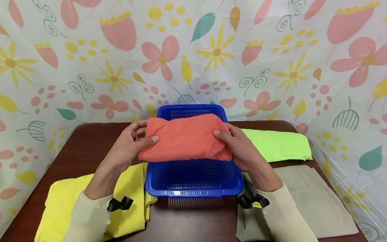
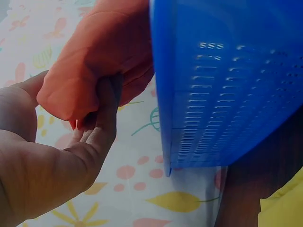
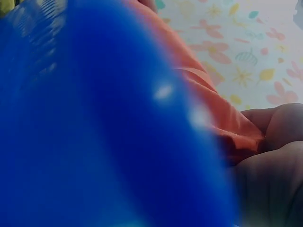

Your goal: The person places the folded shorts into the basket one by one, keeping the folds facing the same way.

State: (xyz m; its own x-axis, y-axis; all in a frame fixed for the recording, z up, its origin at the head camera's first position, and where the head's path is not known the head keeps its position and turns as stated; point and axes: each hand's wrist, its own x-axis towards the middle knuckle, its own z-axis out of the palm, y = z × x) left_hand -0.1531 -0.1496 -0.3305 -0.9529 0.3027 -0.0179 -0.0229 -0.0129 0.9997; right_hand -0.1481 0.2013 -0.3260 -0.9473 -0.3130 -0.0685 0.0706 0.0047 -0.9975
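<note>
A folded orange-red cloth (image 1: 185, 137) is held level above the blue plastic basket (image 1: 193, 193), covering the middle of its opening. My left hand (image 1: 128, 144) grips the cloth's left end, thumb on top; in the left wrist view the fingers (image 2: 106, 113) curl beneath the fabric (image 2: 75, 80). At the other end my right hand (image 1: 242, 146) pinches the cloth, its thumb on the upper face. The right wrist view shows that hand (image 3: 274, 165) partly, behind the blurred basket rim (image 3: 156, 142). Through the basket's visible front part I see only its perforated floor.
A yellow folded cloth (image 1: 130, 201) lies left of the basket on the dark brown table (image 1: 193, 222). On the right lie a bright green folded cloth (image 1: 278, 144) and, nearer, a grey one (image 1: 314, 201). A flower-patterned curtain (image 1: 193, 60) hangs behind the table.
</note>
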